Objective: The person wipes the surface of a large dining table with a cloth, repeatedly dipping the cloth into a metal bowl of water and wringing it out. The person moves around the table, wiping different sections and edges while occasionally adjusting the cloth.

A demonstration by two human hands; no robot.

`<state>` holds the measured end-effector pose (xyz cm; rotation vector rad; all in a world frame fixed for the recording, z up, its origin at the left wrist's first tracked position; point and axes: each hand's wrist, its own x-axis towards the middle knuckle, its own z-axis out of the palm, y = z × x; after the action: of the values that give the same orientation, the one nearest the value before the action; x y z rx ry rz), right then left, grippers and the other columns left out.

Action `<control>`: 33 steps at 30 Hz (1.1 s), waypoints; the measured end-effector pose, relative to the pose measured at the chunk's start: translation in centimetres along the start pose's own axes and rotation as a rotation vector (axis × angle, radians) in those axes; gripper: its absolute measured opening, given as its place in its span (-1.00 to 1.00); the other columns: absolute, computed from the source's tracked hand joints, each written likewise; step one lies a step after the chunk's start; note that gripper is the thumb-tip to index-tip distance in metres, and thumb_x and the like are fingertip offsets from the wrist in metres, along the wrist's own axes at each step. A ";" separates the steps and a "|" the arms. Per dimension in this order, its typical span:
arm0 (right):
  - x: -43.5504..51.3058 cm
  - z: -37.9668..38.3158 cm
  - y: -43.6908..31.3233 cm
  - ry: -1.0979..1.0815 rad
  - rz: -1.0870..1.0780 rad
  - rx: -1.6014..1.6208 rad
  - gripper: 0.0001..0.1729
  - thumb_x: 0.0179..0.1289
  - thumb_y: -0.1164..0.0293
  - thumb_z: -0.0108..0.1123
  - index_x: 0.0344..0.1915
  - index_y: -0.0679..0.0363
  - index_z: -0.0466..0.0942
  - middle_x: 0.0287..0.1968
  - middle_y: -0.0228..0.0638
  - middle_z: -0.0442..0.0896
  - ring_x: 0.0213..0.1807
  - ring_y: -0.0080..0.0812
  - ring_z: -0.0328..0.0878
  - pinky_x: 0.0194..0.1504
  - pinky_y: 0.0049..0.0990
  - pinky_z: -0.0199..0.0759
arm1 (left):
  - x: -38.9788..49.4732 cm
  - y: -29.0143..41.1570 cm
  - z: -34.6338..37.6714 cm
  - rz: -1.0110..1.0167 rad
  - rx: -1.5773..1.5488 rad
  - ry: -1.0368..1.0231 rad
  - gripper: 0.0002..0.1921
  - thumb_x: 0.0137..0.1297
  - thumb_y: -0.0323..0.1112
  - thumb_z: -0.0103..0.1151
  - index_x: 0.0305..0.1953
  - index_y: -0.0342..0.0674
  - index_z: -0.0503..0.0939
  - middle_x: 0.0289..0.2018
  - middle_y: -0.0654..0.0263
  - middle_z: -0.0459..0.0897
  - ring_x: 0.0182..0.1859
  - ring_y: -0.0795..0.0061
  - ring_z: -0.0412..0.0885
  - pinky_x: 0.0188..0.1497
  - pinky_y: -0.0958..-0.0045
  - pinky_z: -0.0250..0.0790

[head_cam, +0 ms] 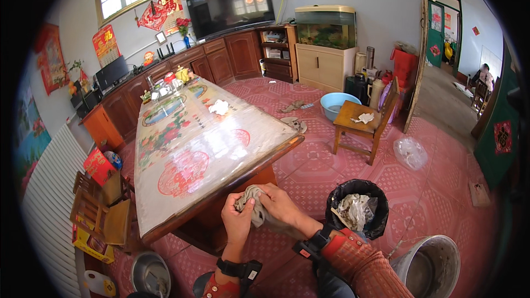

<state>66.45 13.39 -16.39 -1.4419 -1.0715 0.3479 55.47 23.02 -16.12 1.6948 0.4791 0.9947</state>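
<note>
A crumpled grey-beige cloth [257,214] is bunched between my two hands, just beyond the near edge of a long table. My left hand [238,217] grips it from the left, thumb up. From the right, my right hand [282,205] pinches its upper part, and a loose end hangs below that wrist. The table [265,142] has a shiny printed cover with red and floral patterns. On it lies a crumpled white tissue [219,107], and a yellow teapot [182,73] stands with cups at the far end.
A black-lined trash bin [357,185] stands right of my arms, with a metal bucket [434,263] nearer. A metal basin [150,275] sits at lower left. Wooden chairs [117,221] flank the table's left; another chair [358,119] and a blue basin [331,111] stand right.
</note>
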 end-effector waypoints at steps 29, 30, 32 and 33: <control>8.4 -6.3 3.4 0.776 0.026 -0.557 -0.62 0.21 0.32 0.30 -0.07 0.21 0.37 -0.12 0.02 0.51 -0.15 0.19 0.53 -0.13 -0.02 0.43 | -0.3 3.1 -7.1 -0.210 -0.067 -0.299 -0.68 0.27 -0.51 0.18 0.06 -0.24 0.61 -0.15 0.39 0.61 -0.55 0.86 0.33 -0.54 0.74 0.16; 8.5 -6.1 3.5 0.798 0.022 -0.561 -0.62 0.21 0.33 0.31 -0.08 0.21 0.37 -0.12 0.00 0.50 -0.14 0.19 0.52 -0.13 -0.02 0.42 | -0.4 3.0 -7.4 -0.192 -0.063 -0.296 -0.69 0.27 -0.51 0.18 0.06 -0.24 0.61 -0.15 0.40 0.61 -0.55 0.86 0.33 -0.54 0.74 0.15; 8.6 -5.7 3.6 0.829 -0.008 -0.513 -0.63 0.18 0.35 0.33 -0.10 0.20 0.39 -0.12 -0.03 0.46 -0.13 0.18 0.51 -0.15 -0.04 0.42 | -0.5 2.9 -8.2 -0.173 -0.050 -0.294 -0.69 0.27 -0.51 0.18 0.05 -0.24 0.61 -0.15 0.40 0.61 -0.56 0.86 0.32 -0.55 0.74 0.14; 8.5 -5.2 3.6 0.905 -0.068 -0.511 -0.63 0.17 0.36 0.34 -0.11 0.20 0.40 -0.13 -0.05 0.45 -0.13 0.18 0.50 -0.16 -0.04 0.41 | -0.6 2.8 -8.6 -0.172 -0.042 -0.294 -0.70 0.28 -0.50 0.19 0.05 -0.24 0.61 -0.14 0.40 0.61 -0.55 0.86 0.32 -0.55 0.74 0.14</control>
<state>76.26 17.27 -15.31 -1.7295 -0.4583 -0.6359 47.82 26.64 -12.99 1.6964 0.3991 0.6153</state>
